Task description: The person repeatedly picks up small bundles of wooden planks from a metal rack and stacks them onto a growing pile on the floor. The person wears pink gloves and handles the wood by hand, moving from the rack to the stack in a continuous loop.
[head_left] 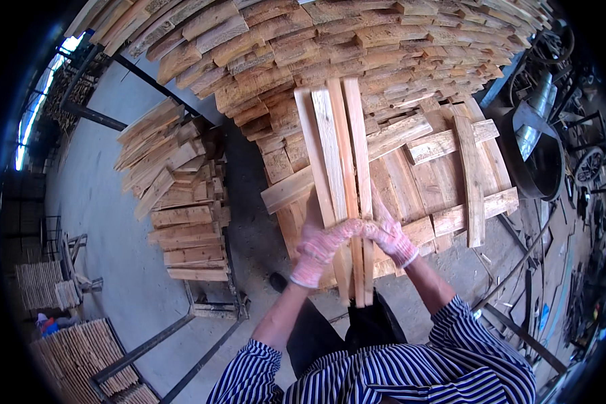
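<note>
Several narrow wooden boards are bunched side by side between my hands, their far ends fanned slightly apart. My left hand, in a pink-and-white knitted glove, is closed round the bundle from the left. From the other side my right hand, gloved alike, grips the same boards. Its fingers are partly hidden by the wood. The bundle's near ends come close to my dark trousers. Beneath and beyond it lies a low stack of planks, with loose boards laid across its top.
A large, high pile of boards rises behind the stack. To the left, short wood pieces sit on a metal-framed rack. A dark round drum with a shiny metal duct stands at the right. Metal rails cross the floor at lower left.
</note>
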{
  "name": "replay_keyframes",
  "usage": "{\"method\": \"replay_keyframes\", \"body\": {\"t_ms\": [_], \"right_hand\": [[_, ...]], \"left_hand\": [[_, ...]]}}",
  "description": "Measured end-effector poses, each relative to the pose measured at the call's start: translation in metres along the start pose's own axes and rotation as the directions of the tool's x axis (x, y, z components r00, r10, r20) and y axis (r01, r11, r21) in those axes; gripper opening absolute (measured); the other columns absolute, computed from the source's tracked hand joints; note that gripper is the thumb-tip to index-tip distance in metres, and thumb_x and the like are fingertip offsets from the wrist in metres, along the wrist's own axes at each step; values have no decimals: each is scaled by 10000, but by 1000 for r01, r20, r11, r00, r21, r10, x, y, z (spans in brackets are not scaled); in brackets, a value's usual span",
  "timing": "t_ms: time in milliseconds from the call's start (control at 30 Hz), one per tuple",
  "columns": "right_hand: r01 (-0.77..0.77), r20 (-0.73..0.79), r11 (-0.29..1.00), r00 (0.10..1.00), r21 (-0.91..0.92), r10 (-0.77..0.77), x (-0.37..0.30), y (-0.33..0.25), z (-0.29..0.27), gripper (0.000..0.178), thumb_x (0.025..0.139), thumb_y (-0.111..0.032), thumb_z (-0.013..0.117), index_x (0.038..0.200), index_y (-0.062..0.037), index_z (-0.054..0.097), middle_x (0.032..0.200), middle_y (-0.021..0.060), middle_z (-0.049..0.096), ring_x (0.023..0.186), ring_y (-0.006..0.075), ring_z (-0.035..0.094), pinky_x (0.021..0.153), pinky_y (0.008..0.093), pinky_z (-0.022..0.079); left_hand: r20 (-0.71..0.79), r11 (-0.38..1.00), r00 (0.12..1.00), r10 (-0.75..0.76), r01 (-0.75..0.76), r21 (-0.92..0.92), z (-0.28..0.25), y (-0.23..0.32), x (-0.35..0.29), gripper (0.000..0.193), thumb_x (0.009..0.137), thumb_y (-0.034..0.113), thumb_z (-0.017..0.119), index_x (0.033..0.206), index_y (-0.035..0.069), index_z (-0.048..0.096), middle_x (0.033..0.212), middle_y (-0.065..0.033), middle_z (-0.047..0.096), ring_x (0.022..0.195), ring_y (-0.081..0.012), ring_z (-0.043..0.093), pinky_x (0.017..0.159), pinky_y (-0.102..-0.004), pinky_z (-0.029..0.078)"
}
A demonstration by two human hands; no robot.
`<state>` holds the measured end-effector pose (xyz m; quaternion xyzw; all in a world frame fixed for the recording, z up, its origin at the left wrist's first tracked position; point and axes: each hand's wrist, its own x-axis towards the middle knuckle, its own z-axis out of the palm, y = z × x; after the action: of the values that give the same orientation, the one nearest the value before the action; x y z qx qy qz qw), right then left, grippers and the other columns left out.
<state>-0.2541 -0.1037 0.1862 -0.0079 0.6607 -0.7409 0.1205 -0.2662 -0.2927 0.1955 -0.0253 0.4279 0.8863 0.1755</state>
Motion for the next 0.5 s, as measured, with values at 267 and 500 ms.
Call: {"method": "replay_keyframes", "body": {"t_ms": [267, 500], "right_hand": [[-683, -620, 620, 689, -386, 374, -24, 18, -85, 998, 756, -247, 821, 1600, -109, 307, 1360, 228, 582, 1164, 302, 625, 987, 430, 548], [-287, -359, 383, 925, -878, -129, 13, 109, -60, 1102, 774, -443, 855, 1640, -221, 211, 1601, 276, 337, 1442, 419, 413, 1169, 486, 399]], "left_hand": [[-789, 440, 613, -44, 721, 536, -27, -68, 12, 1248, 642, 531, 917, 1502, -128, 299, 1433, -345, 511, 1329, -391, 542, 1113, -411, 433], [-679, 399, 710, 187, 577, 713, -101, -130, 22, 1255, 619, 416, 937, 1554, -53, 243, 1458, -301, 495, 1325, -411, 531, 1109, -412, 449]]}}
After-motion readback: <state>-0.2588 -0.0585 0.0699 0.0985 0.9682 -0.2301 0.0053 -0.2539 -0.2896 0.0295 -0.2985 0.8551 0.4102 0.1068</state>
